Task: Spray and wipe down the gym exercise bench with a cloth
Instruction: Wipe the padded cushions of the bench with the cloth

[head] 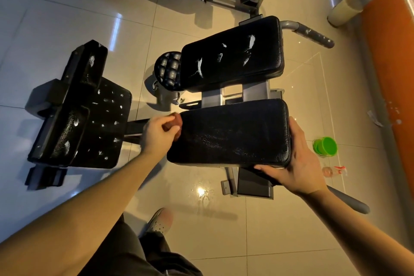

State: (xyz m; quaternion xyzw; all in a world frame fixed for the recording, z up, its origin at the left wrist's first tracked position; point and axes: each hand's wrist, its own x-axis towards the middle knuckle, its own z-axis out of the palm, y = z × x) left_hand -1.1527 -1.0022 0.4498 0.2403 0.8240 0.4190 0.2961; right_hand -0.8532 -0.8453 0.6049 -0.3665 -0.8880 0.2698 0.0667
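Cloth (175, 122) at the left end of the bench (254, 91), both hands on its near pad.

At far left, a flat black vinyl pad (89, 119) with raised side bolsters was flecked with white foam. The left hand (156, 134) gripped the bunched, reddish-brown cloth against the left edge of the near pad (228, 134), a rounded rectangle of grainy black leatherette that looked clean. Beyond it, across grey metal rails, the matching far pad (233, 54) carried white foam streaks. The right hand (298, 163) clasped the near pad's right end, thumb along the near edge. On the glossy tiles to the right stood a green plastic cup (326, 145) and lay a clear spray bottle (333, 171).
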